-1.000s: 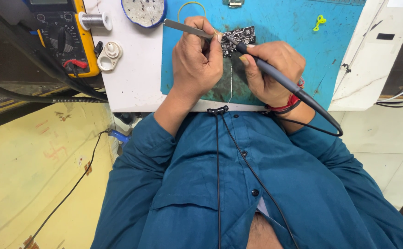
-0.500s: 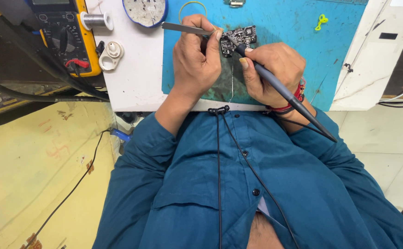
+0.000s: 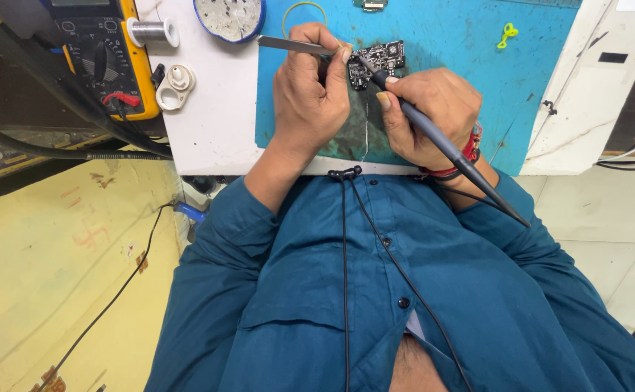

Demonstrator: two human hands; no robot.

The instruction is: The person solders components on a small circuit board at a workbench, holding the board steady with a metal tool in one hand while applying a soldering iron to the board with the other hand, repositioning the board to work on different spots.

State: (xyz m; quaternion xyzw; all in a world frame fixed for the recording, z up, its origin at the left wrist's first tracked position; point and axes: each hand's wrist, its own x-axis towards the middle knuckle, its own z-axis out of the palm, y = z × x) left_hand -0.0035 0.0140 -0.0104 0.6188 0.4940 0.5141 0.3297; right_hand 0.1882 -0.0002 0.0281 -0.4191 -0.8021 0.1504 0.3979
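Nearest to us is the teal shirt (image 3: 404,290) with a black cord (image 3: 345,276) hanging down its front. Just past it, both forearms reach onto the blue mat (image 3: 462,80) lying on the white surface (image 3: 216,123).

Our right hand (image 3: 430,116) is closed in a pen grip around a grey soldering iron (image 3: 448,149). Thumb and forefinger pinch it low down, near the tip. Its long axis runs diagonally: the handle end points back toward the right sleeve, the tip points up-left onto the small black circuit board (image 3: 377,59). The tip touches the board's near-left part. A red thread bracelet (image 3: 470,149) sits on that wrist.

Our left hand (image 3: 310,94) is curled shut around metal tweezers (image 3: 292,46). Tweezers lie almost level, back end sticking out left past the knuckles, points aimed right at the board's left edge. We cannot tell whether the points actually grip anything; the fingers hide them.

The board lies flat on the mat, just beyond both hands, long side roughly left-right and slightly tilted.

Farther out: a round blue-rimmed tin (image 3: 229,18) of grey residue, a solder spool (image 3: 152,31), a yellow multimeter (image 3: 103,54), a small white fitting (image 3: 176,83), a yellow rubber band (image 3: 304,13) and a yellow-green clip (image 3: 507,33).
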